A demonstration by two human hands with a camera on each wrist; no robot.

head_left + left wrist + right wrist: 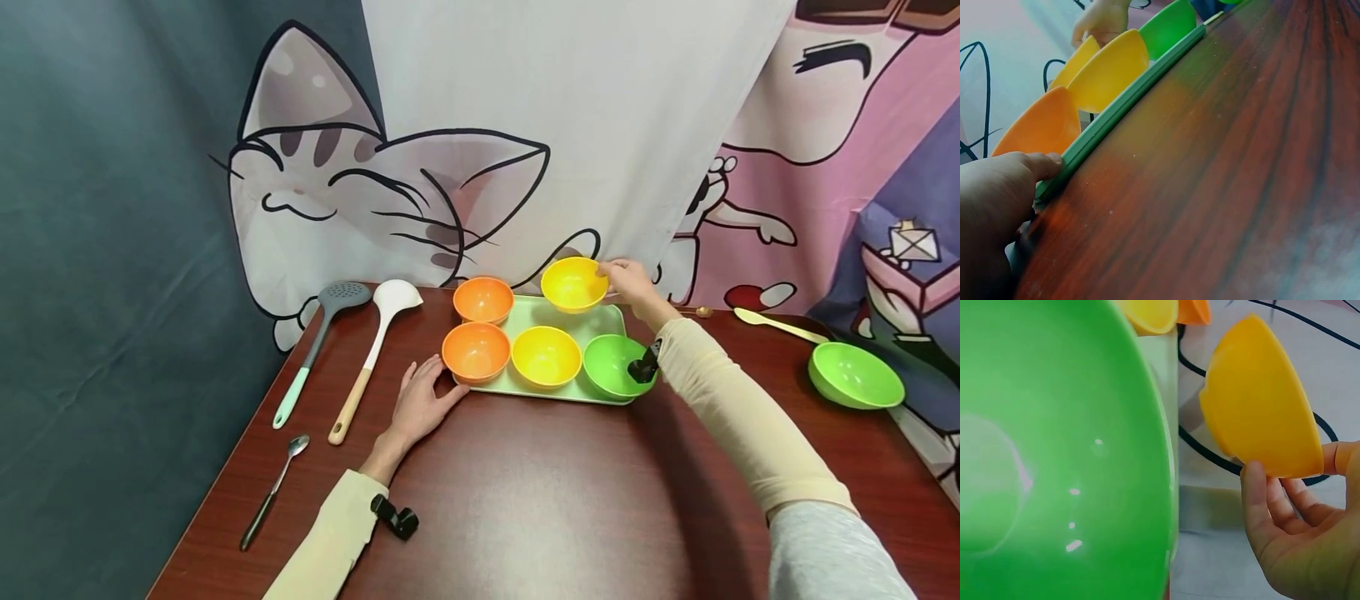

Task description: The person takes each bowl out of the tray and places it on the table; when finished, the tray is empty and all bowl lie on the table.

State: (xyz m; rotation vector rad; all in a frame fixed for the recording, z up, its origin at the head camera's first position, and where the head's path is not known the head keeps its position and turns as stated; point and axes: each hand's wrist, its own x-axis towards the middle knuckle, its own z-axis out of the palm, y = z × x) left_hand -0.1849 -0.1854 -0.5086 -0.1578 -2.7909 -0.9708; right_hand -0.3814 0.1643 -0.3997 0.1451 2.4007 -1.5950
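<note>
My right hand (630, 283) pinches the rim of a yellow bowl (574, 285) at its right side. In the right wrist view that bowl (1260, 403) is tilted and raised, with the thumb and fingers on opposite faces of its wall. Below it is a pale green tray (528, 313), bearing two orange bowls (476, 352) on the left, another yellow bowl (547, 357) at the front middle and a green bowl (611, 365) at the front right. At the tray's front left corner, my left hand (422, 406) spreads its fingers, its thumb touching the edge.
To the left lie a grey slotted spatula (330, 315), a white ladle (386, 312) and a small spoon (276, 490) with a dark handle. Another green bowl (857, 377) and a pale yellow utensil (780, 325) lie on the right. A printed curtain (465, 100) hangs right behind the table.
</note>
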